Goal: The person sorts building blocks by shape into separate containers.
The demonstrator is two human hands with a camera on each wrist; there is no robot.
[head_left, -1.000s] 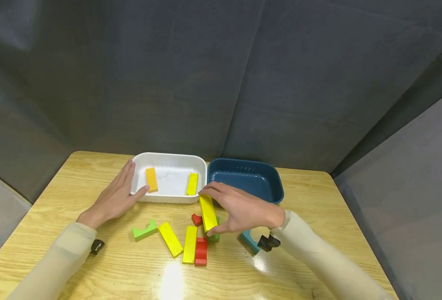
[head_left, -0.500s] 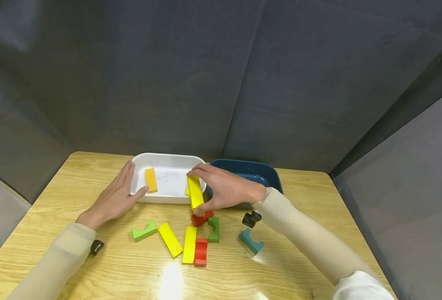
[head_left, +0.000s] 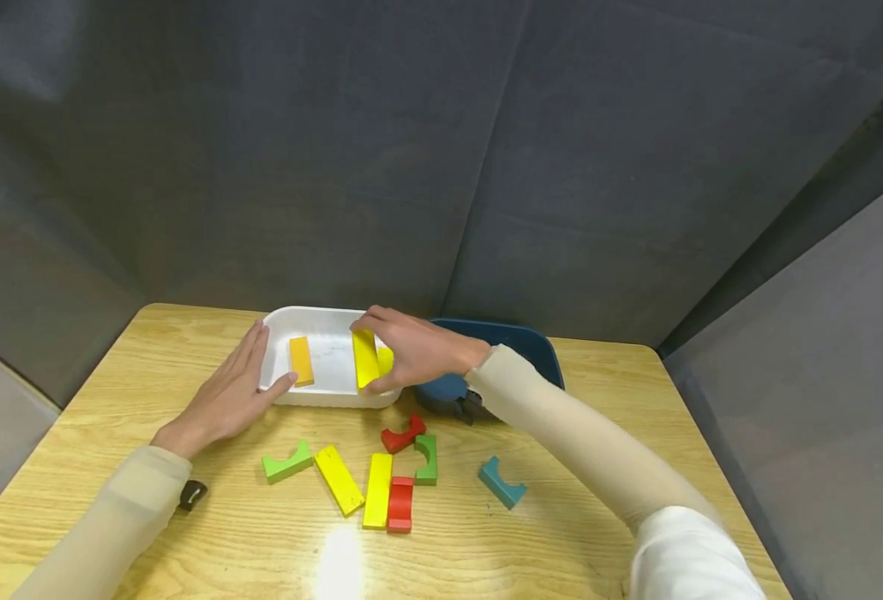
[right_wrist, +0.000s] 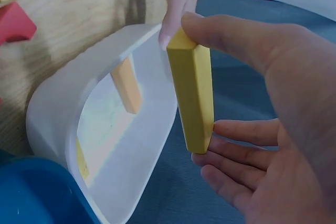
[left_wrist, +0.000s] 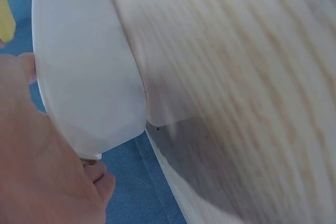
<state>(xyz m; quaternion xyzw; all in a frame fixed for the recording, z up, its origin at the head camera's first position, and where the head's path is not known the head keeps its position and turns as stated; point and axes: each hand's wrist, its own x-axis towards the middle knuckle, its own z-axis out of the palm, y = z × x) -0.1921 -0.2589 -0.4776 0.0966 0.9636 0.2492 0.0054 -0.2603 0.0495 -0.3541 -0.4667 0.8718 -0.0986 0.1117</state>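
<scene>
Head view: pinching a yellow block (head_left: 364, 358) in the right hand (head_left: 432, 348), over the white tray (head_left: 329, 399); resting the left hand (head_left: 227, 400), fingers straight, against its end. Could slip, if gripped unevenly. Counted: four yellow blocks, one orange block (head_left: 301, 361) by the left thumb; bodyward of the right hand, two red arches (head_left: 400, 505), two green arches (head_left: 288, 465), one teal arch (head_left: 501, 484); one blue tray (head_left: 539, 350) under the right wrist.

Left wrist view: touching the white rim.

Right wrist view: gripping by opposite ends.

In 1 second, your right hand (head_left: 425, 352) has carried the yellow block (head_left: 364, 358) left and far, from over the right green arch (head_left: 430, 460) to above the right half of the white tray (head_left: 331, 367). That arch and the far red arch (head_left: 404, 437) now show fully; your hand hides more of the blue tray (head_left: 541, 350), and a white sleeve (head_left: 685, 554) shows near right.
</scene>
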